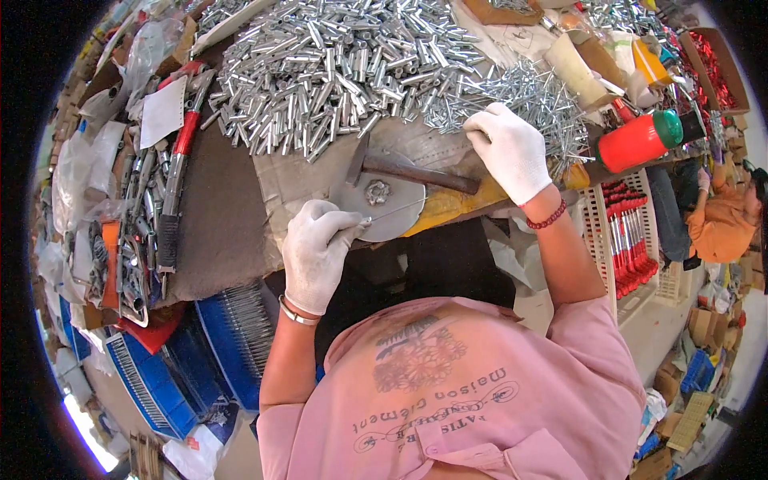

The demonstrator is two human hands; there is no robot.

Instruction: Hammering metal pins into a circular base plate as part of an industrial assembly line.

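My left hand (316, 252), in a white glove, pinches a thin metal pin (396, 210) that lies across a round metal disc (382, 210) at the bench's front edge. A small nut-like piece (378, 192) sits at the disc's centre. A hammer (412, 171) with a dark wooden handle rests just behind the disc, head to the left. My right hand (508, 148), also gloved, is bent down into a heap of thin silver pins (544, 104), beside the hammer's handle end. Whether its fingers hold any pins is hidden.
A big heap of short silver tubes (336, 64) covers the bench's back. A red bottle with a green cap (640, 140) lies at the right. Hand tools (172, 176) lie at the left, blue crates (232, 336) below. A white crate of red-handled tools (632, 240) and a person in orange (724, 224) are to the right.
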